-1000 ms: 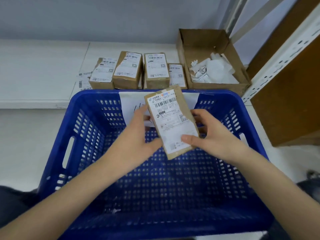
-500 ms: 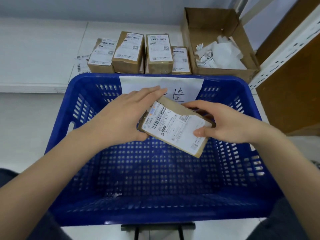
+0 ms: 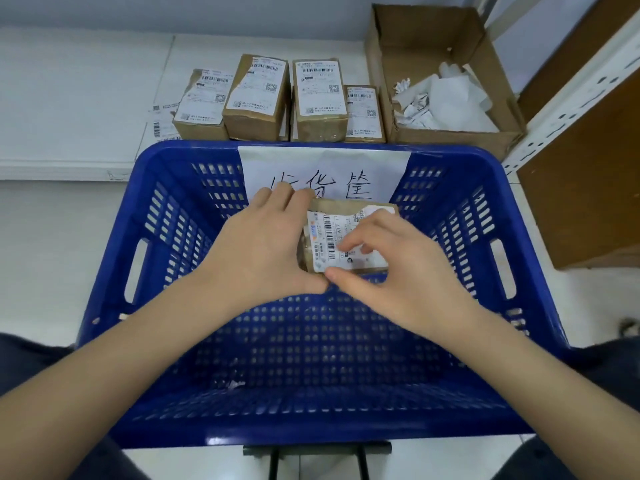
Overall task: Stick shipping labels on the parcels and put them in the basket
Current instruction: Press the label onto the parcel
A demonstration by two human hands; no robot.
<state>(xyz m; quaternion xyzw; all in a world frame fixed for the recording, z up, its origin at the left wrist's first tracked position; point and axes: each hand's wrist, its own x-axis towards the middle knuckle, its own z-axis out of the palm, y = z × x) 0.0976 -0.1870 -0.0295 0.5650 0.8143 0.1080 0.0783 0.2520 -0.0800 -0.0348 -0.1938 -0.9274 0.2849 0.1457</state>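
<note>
The labelled parcel [image 3: 349,233], a small brown carton with its white shipping label [image 3: 337,242] facing up, is inside the blue plastic basket [image 3: 166,237], close to the far wall, with both hands on it. The left hand [image 3: 263,247] wraps the carton's left end, fingers curled over the far edge and thumb under the near corner. The right hand [image 3: 398,268] pinches it from the other side, fingertips bent down onto the label, thumb at the near edge beside the left thumb. I cannot tell whether the carton touches the basket floor. A handwritten paper sign [image 3: 325,171] hangs on the far wall. Beyond the basket stand four more labelled parcels [image 3: 277,95] in a row, with an open cardboard box [image 3: 429,32] of crumpled backing paper [image 3: 446,102] to their right.
</note>
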